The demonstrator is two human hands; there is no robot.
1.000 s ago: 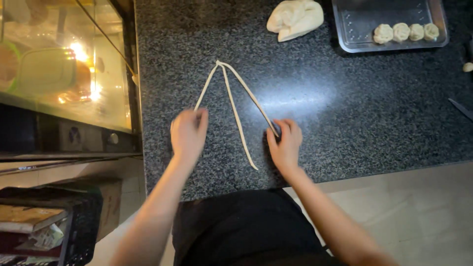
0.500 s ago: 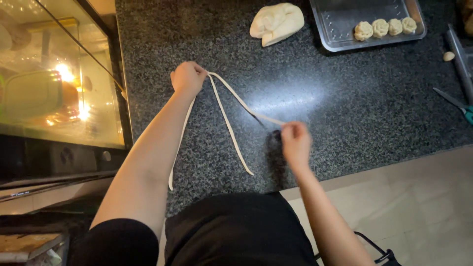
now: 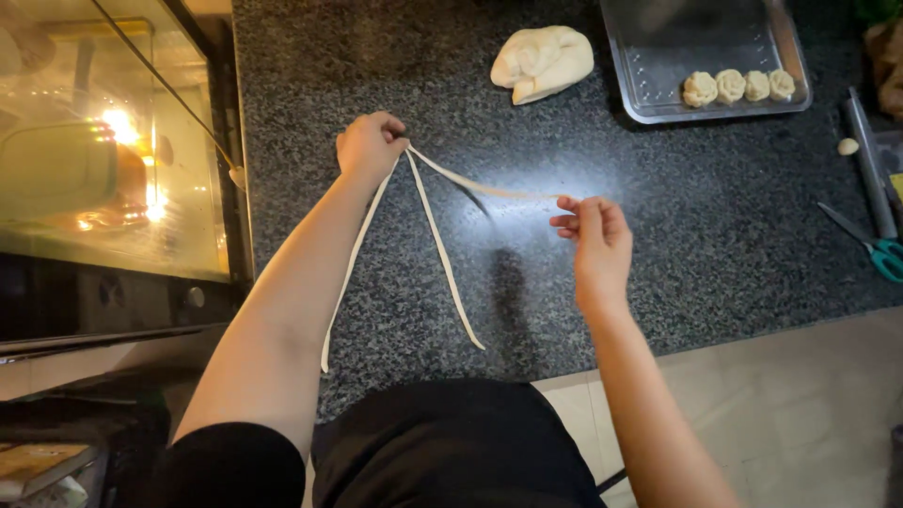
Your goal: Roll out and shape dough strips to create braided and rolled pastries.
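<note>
A person in a black top stands at a dark speckled stone worktop (image 3: 715,245), both bare arms stretched out over it, working three thin strips of pale dough (image 3: 442,254). The right hand (image 3: 593,235), at about 3 o'clock from the centre of the scene, pinches the free end of one strip (image 3: 480,185) between thumb and fingertips and holds it taut just above the stone. The left hand (image 3: 369,146), at 10 o'clock, is closed in a loose fist around the point where all three strips meet. From that fist two strips trail back toward the body, one ending on the worktop near 6 o'clock and the other running along the left forearm to the near edge. The strips are cut and gathered at one end, but they lie straight and uncrossed, so any twisting or shaping appears still to be done. Farther off, at 12 o'clock, a folded lump of dough (image 3: 543,62) waits unused, well apart from the hands. At 1 o'clock a metal tray (image 3: 658,56) holds four small rose-shaped pieces (image 3: 738,87) in a row along its near edge, the rest of it bare, which suggests the batch is at an early stage. At 3 o'clock lie scissors (image 3: 875,246) with teal handles, a grey rod (image 3: 870,160) and a dough scrap (image 3: 847,146). A lit oven (image 3: 103,160) glows at 9 o'clock.
</note>
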